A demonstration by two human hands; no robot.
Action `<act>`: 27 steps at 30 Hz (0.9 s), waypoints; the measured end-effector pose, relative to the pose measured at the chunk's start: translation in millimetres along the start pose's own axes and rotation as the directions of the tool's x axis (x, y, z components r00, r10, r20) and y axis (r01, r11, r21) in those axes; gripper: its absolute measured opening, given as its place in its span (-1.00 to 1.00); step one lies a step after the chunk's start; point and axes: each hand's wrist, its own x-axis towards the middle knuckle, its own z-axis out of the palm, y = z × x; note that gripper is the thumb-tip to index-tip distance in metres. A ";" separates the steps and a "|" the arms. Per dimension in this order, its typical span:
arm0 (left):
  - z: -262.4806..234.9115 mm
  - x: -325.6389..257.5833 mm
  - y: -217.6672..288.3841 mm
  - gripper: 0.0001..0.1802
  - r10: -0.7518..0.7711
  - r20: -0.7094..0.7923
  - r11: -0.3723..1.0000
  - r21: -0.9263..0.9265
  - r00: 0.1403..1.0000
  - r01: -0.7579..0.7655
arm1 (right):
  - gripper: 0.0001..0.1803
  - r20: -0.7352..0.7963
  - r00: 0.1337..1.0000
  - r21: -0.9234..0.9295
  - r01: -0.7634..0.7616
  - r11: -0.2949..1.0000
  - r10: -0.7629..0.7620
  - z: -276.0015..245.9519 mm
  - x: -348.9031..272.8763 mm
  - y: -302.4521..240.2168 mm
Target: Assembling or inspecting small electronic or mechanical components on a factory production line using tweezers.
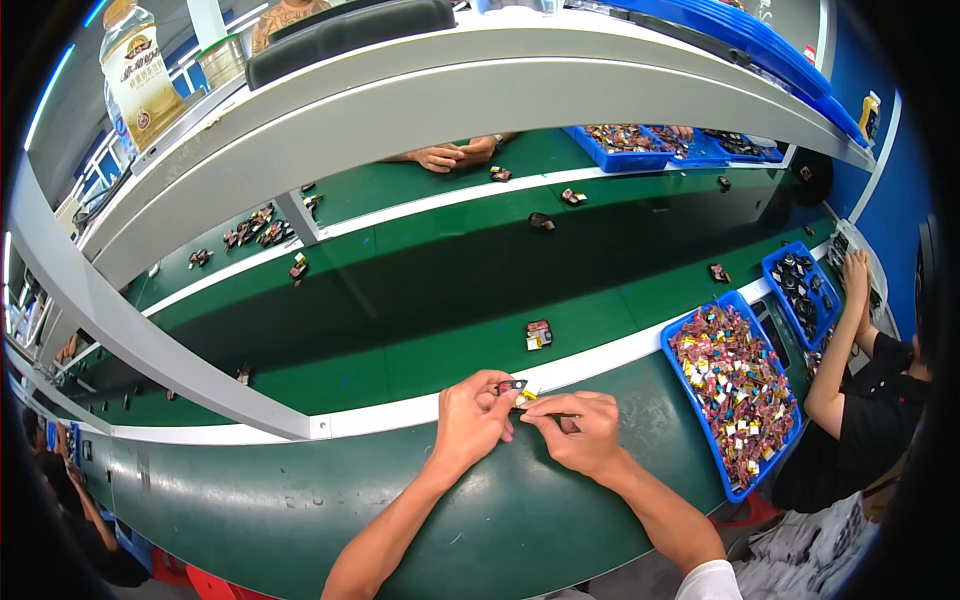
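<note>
Over the near edge of the green bench, my left hand (pixel 468 415) pinches a small black part (pixel 513 385) with something yellow and white beside it. My right hand (pixel 580 430) is closed around a thin dark stick-like tool (pixel 550 413), its tip close to the left fingers. Whether the tool touches the part is too small to tell. Just beyond my hands, a small black, red and white assembly (pixel 538 334) lies on the green conveyor belt (pixel 440 350).
At right, a blue tray (pixel 703 430) holds many small red, white and yellow pieces; another blue tray (pixel 771 270) holds black parts. A co-worker's arm (pixel 832 370) is beyond. Opposite are another person's hands (pixel 455 154). A grey shelf beam (pixel 480 95) spans above, its post (pixel 190 350) at left.
</note>
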 end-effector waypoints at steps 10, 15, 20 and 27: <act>-53.5 54.3 -27.1 -0.81 -0.028 -0.250 0.998 -0.066 0.968 0.011 | -0.82 -0.149 0.981 0.048 -0.116 0.992 0.121 -1.4 4.9 2.8; -103.8 79.2 -34.5 -0.70 0.340 -0.425 0.788 0.616 0.839 -0.008 | -0.87 -0.159 0.973 0.043 -0.161 0.986 0.166 -3.9 4.8 8.1; -79.9 76.7 -15.2 -0.66 0.572 -0.340 0.497 0.868 0.747 0.015 | -0.88 -0.198 0.968 0.082 -0.138 0.987 0.152 -10.3 5.4 17.0; -18.6 114.2 3.6 -0.83 0.366 0.120 0.722 0.589 0.923 -0.363 | -0.82 -0.184 0.963 0.044 -0.190 0.981 0.195 -16.5 7.6 16.7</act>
